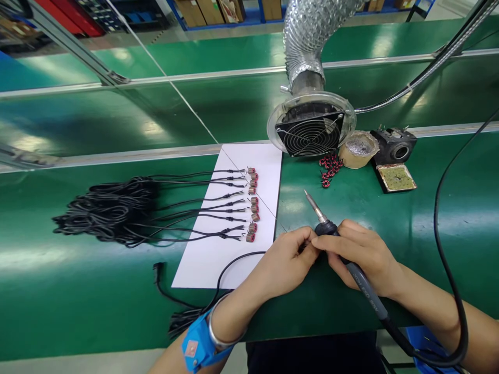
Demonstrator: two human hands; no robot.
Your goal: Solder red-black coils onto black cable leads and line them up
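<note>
Centrally, the right hand (364,254) is closed around the grip of a soldering iron (325,225), whose bare tip points up and away over the green bench (78,291). The iron's cord leaves the frame at the bottom right. The left hand (286,265) meets it fingertip to fingertip, its fingers drawn into a pinch. Whatever lies between them is hidden, possibly a small part. A blue wrist strap (198,345) is cut off by the lower edge. A black cable (230,265) passes under the left forearm. To the left, a white sheet (218,259) carries wire leads (218,208) ending in small reddish parts (252,205), too small to identify. Beyond the hands stand an extractor fan (311,132), a round pot (357,149), an iron stand (392,145) and a sponge tray (396,178).
</note>
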